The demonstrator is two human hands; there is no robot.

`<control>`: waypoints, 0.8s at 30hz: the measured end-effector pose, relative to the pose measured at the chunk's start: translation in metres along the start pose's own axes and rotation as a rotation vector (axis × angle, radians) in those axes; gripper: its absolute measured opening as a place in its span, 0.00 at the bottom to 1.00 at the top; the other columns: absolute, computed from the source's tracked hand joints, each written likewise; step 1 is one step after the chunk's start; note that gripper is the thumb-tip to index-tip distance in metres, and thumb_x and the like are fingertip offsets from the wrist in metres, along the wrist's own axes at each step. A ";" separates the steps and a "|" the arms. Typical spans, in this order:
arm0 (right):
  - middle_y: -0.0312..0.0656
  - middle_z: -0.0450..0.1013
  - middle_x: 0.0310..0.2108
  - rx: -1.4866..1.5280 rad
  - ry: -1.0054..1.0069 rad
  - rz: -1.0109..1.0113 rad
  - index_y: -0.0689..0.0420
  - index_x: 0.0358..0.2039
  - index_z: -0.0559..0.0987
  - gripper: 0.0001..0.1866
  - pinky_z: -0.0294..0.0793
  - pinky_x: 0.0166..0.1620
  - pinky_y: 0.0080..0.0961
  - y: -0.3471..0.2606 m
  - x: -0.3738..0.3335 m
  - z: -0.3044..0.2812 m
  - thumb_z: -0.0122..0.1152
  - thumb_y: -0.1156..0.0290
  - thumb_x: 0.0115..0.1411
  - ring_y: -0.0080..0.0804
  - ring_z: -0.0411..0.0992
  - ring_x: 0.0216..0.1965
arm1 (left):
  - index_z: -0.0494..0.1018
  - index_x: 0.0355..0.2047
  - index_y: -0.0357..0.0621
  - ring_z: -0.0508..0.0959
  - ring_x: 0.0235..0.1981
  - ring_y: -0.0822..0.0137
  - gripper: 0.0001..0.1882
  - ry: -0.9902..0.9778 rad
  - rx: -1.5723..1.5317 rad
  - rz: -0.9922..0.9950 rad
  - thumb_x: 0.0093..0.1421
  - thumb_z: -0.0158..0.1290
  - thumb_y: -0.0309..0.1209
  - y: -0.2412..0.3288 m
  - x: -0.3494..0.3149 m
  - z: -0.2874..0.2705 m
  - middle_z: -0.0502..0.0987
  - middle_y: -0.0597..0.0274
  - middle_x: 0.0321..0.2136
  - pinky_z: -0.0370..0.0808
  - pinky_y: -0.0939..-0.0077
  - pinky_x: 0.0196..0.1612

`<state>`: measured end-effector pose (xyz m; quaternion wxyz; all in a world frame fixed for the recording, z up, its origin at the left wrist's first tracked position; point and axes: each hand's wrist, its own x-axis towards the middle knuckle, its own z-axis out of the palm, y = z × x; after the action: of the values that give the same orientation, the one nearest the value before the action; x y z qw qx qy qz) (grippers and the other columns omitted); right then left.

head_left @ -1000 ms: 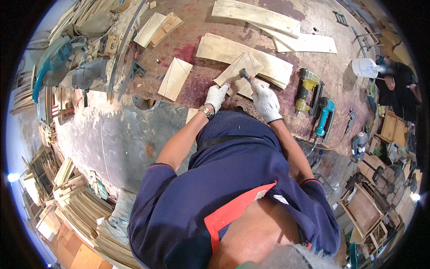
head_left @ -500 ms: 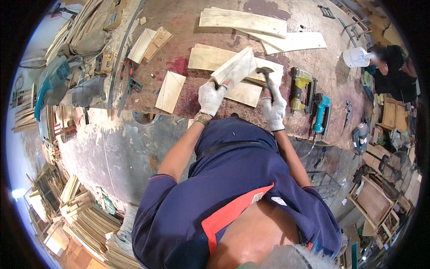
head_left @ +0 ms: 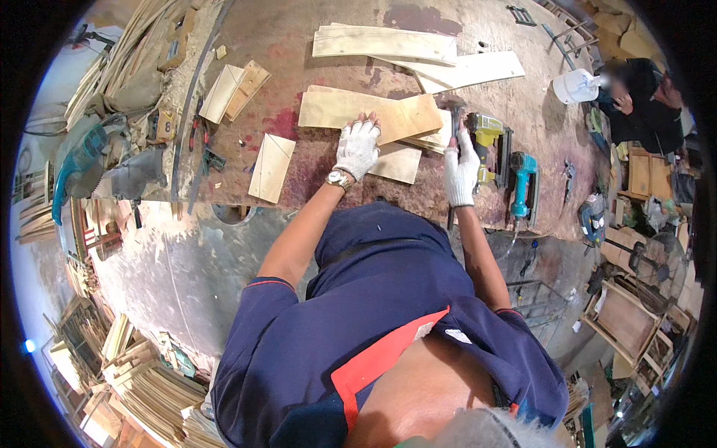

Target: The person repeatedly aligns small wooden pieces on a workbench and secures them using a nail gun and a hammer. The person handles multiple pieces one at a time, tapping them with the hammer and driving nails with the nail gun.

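Note:
My left hand (head_left: 357,149), in a white work glove with bare fingertips, grips the left end of a short wooden board (head_left: 412,121). That board lies flat, overlapping a longer pale board (head_left: 323,108) behind it. Under and in front of them another board piece (head_left: 396,163) sticks out toward me. My right hand (head_left: 461,168), gloved the same way, is closed around a hammer (head_left: 452,104). The hammer's head points away from me, just right of the boards, and its handle end shows below the hand.
On the bench (head_left: 299,175) a yellow nail gun (head_left: 487,142) and a teal nailer (head_left: 523,187) lie to the right. Left stand a marked board (head_left: 272,168) and pliers (head_left: 213,160). Long boards (head_left: 385,45) lie at the back. A co-worker (head_left: 642,112) is at the far right.
The board in my left hand has gone from raised and tilted to flat on the other boards, showing a browner face. The hammer in my right hand has turned and lowered beside the boards.

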<state>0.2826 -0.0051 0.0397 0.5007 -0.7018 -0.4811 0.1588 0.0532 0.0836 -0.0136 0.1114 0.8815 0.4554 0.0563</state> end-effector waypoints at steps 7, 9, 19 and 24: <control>0.58 0.79 0.42 -0.241 -0.347 0.114 0.56 0.58 0.76 0.20 0.78 0.46 0.41 0.014 0.021 0.031 0.55 0.68 0.67 0.57 0.79 0.41 | 0.70 0.60 0.46 0.64 0.68 0.53 0.31 0.076 -0.006 -0.010 0.54 0.57 0.33 -0.006 -0.001 0.007 0.66 0.57 0.67 0.60 0.49 0.68; 0.59 0.79 0.44 -0.254 -0.203 0.064 0.56 0.58 0.76 0.20 0.78 0.46 0.41 -0.010 0.020 0.023 0.55 0.68 0.67 0.57 0.79 0.42 | 0.70 0.60 0.46 0.65 0.68 0.53 0.30 0.068 -0.017 -0.022 0.54 0.57 0.32 -0.002 -0.004 0.008 0.66 0.57 0.67 0.60 0.49 0.68; 0.61 0.78 0.43 -0.269 -0.163 -0.076 0.52 0.59 0.77 0.21 0.77 0.44 0.43 -0.002 0.013 0.023 0.57 0.72 0.65 0.58 0.79 0.41 | 0.70 0.59 0.46 0.66 0.67 0.53 0.30 0.028 -0.050 -0.040 0.54 0.55 0.31 0.000 -0.002 0.003 0.67 0.56 0.65 0.61 0.48 0.68; 0.62 0.77 0.45 -0.374 -0.311 -0.159 0.55 0.63 0.72 0.24 0.78 0.41 0.40 0.024 0.006 0.034 0.55 0.74 0.66 0.56 0.79 0.42 | 0.70 0.59 0.47 0.67 0.66 0.53 0.30 0.069 -0.089 -0.046 0.54 0.56 0.31 -0.001 -0.005 0.003 0.67 0.57 0.66 0.61 0.49 0.67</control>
<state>0.2738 0.0180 0.0059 0.2932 -0.7093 -0.6271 0.1330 0.0501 0.0797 -0.0164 0.1360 0.8626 0.4759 0.1043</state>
